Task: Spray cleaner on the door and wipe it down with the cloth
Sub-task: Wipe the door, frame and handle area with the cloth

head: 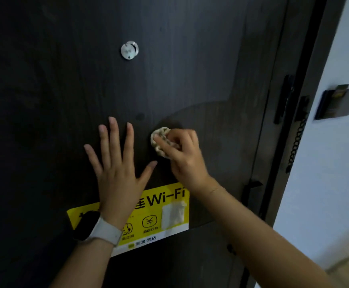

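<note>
A dark wood-grain door (169, 69) fills most of the view. My right hand (182, 156) grips a small bunched beige cloth (160, 140) and holds it against the door just above a yellow Wi-Fi sticker (159, 213). My left hand (117, 163) lies flat on the door to the left of the cloth, fingers spread. A damp, lighter patch shows on the door to the right of the cloth. No spray bottle is in view.
A silver peephole cover (129, 50) sits higher up on the door. A black latch and a coiled chain (297, 142) hang along the door's right edge. On the white wall to the right is a dark key-card holder (335, 102).
</note>
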Action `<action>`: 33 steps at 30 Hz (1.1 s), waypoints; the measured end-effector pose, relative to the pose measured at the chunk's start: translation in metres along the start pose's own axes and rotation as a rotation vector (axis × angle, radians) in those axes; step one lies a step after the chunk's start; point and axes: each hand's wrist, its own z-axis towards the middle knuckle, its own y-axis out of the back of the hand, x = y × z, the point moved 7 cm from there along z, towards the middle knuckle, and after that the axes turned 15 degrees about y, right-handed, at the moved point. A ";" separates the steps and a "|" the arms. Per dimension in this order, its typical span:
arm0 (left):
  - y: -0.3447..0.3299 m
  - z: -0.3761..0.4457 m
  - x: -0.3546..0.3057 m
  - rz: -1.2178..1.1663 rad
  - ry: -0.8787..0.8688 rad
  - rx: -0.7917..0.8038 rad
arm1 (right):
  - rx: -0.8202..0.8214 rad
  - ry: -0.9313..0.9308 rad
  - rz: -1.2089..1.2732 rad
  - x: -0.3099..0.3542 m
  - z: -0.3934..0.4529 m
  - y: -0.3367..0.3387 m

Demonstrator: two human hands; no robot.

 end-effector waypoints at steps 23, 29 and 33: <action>-0.003 0.000 0.001 -0.004 -0.024 -0.034 | -0.428 -0.624 -0.166 -0.155 0.050 0.068; -0.003 0.000 0.001 -0.028 -0.022 0.000 | -0.048 -0.141 -0.001 -0.044 0.033 0.010; 0.004 -0.003 0.006 -0.114 -0.042 0.049 | 0.205 -0.089 0.167 -0.011 -0.013 -0.002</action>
